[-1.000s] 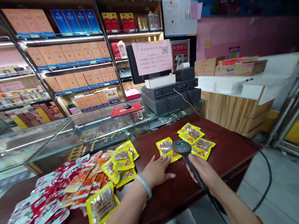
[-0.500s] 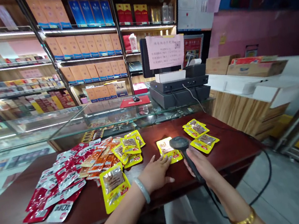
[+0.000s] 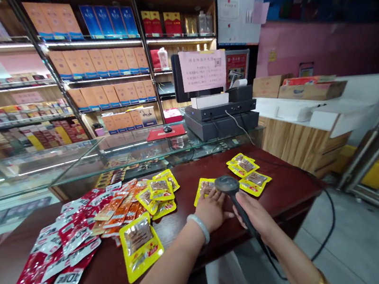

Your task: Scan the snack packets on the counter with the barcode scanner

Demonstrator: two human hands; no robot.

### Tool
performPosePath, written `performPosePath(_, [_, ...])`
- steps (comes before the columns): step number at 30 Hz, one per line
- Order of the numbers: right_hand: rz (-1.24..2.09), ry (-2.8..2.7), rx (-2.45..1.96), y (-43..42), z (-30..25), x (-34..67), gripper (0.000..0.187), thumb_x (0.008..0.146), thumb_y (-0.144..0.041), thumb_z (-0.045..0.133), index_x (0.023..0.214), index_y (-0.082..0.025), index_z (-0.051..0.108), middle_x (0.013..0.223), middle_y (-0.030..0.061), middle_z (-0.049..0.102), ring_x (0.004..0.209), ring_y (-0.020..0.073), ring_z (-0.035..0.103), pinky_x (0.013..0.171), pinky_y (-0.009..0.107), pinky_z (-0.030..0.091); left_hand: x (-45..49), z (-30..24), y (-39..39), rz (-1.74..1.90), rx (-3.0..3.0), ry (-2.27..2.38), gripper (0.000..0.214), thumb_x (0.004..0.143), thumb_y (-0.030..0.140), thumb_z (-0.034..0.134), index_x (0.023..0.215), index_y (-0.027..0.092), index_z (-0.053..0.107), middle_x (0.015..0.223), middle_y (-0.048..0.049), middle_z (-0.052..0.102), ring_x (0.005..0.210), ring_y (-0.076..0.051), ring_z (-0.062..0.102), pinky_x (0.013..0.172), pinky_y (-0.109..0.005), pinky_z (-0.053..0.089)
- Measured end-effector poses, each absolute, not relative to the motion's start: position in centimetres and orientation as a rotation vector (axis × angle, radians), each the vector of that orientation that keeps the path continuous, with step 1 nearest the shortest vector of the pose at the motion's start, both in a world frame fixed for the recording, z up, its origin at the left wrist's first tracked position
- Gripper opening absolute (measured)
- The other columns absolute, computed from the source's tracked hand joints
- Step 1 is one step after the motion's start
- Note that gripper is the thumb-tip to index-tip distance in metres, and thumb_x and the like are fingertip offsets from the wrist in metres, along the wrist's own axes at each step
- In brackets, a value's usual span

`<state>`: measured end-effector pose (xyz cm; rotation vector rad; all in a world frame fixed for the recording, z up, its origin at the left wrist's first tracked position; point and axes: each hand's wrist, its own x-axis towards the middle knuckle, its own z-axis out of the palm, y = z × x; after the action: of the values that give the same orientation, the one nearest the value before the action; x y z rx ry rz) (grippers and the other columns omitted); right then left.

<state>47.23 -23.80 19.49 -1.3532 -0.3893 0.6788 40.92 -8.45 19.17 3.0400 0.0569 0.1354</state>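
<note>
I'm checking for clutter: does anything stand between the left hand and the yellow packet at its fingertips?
Nothing visible does: the left hand has its fingers over the yellow packet. The scanner head in the right hand shows right of those fingers, not between.

Bare tabletop (image 3: 194,171) leaves passage behind the scanner (image 3: 227,184), while the left hand (image 3: 210,211) on a yellow packet (image 3: 203,186) blocks its left, other yellow packets (image 3: 255,182) crowd its right, and the right hand (image 3: 253,213) and hanging cord (image 3: 333,210) obstruct its front.
</note>
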Motion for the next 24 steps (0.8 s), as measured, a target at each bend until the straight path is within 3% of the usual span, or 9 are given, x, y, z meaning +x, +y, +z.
performPosePath(6, [0.684, -0.423, -1.359, -24.3, 18.9, 47.4, 0.051, 0.076, -0.071, 0.061, 0.082, -0.022, 0.05, 0.057, -0.0071, 0.051, 0.039, 0.0066, 0.043, 0.034, 0.016, 0.032, 40.2, 20.3, -6.3, 0.118, 3.112, 0.642, 0.076, 0.083, 0.066, 0.052, 0.134, 0.01, 0.057, 0.141, -0.0271, 0.049, 0.138, -0.044, 0.035, 0.114, -0.066, 0.002])
performPosePath(9, [0.665, -0.418, -1.36, -25.0, 18.8, 47.5, 0.051, 0.077, -0.07, 0.061, 0.085, -0.021, 0.051, 0.057, -0.0073, 0.05, 0.04, 0.0062, 0.042, 0.035, 0.015, 0.032, 41.8, 21.2, -6.9, 0.267, 3.078, 0.466, 0.055, 0.088, 0.051, 0.053, 0.127, 0.013, 0.06, 0.138, -0.0226, 0.054, 0.135, -0.038, 0.041, 0.114, -0.058, 0.018])
performPosePath(13, [0.581, -0.334, -1.378, -26.7, 19.2, 48.1, 0.052, 0.076, -0.072, 0.061, 0.081, -0.021, 0.05, 0.057, -0.0071, 0.05, 0.041, 0.0054, 0.042, 0.036, 0.015, 0.032, 46.3, 20.9, -9.8, 0.248, 2.91, 0.315, 0.03, 0.091, 0.024, 0.043, 0.107, 0.015, 0.067, 0.111, -0.0154, 0.067, 0.108, -0.025, 0.06, 0.1, -0.04, 0.041])
performPosePath(21, [0.45, -0.174, -1.369, -30.4, 19.5, 49.2, 0.055, 0.069, -0.073, 0.067, 0.078, -0.021, 0.053, 0.057, -0.0055, 0.053, 0.04, 0.0074, 0.044, 0.036, 0.018, 0.03, 52.9, 18.9, -14.3, 0.371, 2.845, 0.556, 0.035, 0.089, 0.031, 0.045, 0.106, 0.006, 0.064, 0.11, -0.0232, 0.063, 0.109, -0.035, 0.057, 0.089, -0.044, 0.045])
performPosePath(24, [0.423, -0.123, -1.367, -31.2, 19.3, 49.2, 0.056, 0.067, -0.073, 0.068, 0.081, -0.021, 0.055, 0.058, -0.0048, 0.054, 0.04, 0.008, 0.045, 0.037, 0.018, 0.031, 53.5, 18.9, -14.6, 0.267, 2.791, 0.571, 0.033, 0.088, 0.031, 0.048, 0.108, 0.007, 0.062, 0.108, -0.0222, 0.065, 0.104, -0.033, 0.061, 0.085, -0.041, 0.047])
